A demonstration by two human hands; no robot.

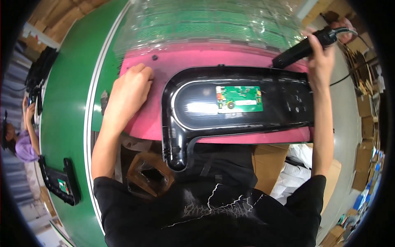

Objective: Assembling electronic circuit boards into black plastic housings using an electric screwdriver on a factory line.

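Note:
A black plastic housing (pixel 197 94), long with a hooked arm at its left end, lies on a pink mat (pixel 142 123) in front of me. A green circuit board (pixel 251 94) sits in the housing's recess. My right hand (pixel 322 64) is wrapped around a black electric screwdriver (pixel 294 53) with a cable at its back end. The tool slants, its front end close to the housing's far edge. Left of the housing, my left hand (pixel 131 86) is closed over the mat. Its curled fingertips are hidden, so I cannot make out what they hold.
Stacked clear plastic trays (pixel 214 22) stand behind the mat. A small dark part (pixel 154 57) lies near my left hand. On the green table (pixel 68 103) to the left is another black housing (pixel 61 181) with a board. A person in purple (pixel 26 146) works beyond it. Cardboard boxes line the right.

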